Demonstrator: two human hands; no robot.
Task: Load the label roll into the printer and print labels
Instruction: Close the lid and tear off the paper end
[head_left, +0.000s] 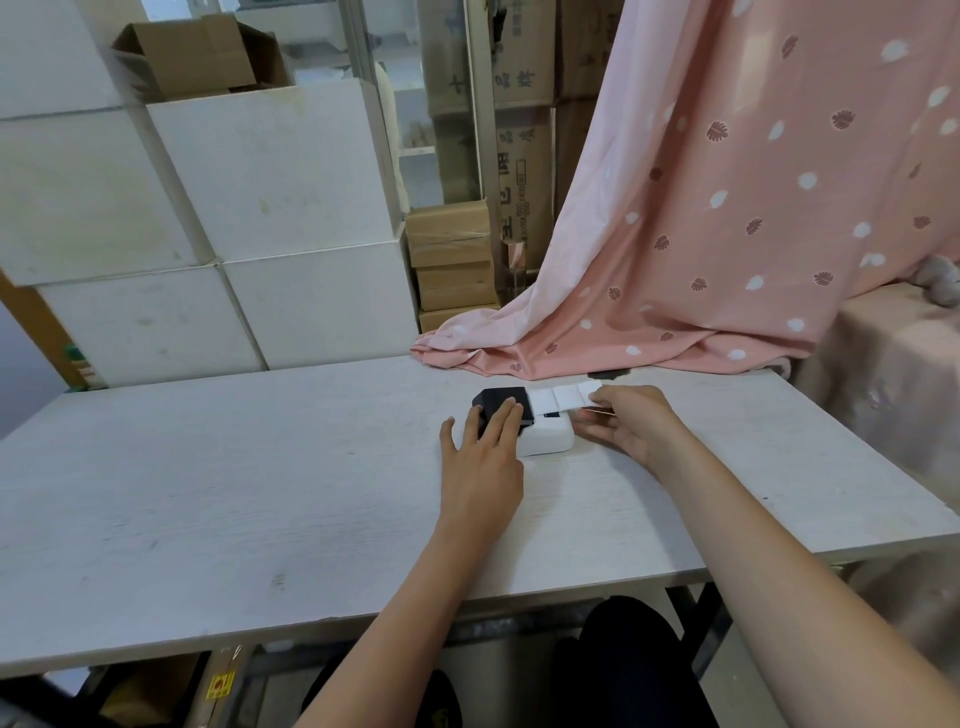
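A small label printer (545, 441) with a white body and a black lid (501, 401) sits on the pale wooden table (260, 493), right of centre and toward the far edge. A strip of white blank labels (563, 397) runs out of it toward the right. My left hand (483, 452) lies flat on the printer's left side, fingers spread over the black lid. My right hand (628, 423) pinches the free end of the label strip just right of the printer. The label roll itself is hidden.
A pink patterned curtain (727, 208) drapes onto the table's far edge just behind the printer. White boxes (260, 208) are stacked at the back left, brown cartons (452, 260) behind the middle. A covered surface (893, 374) stands at the right.
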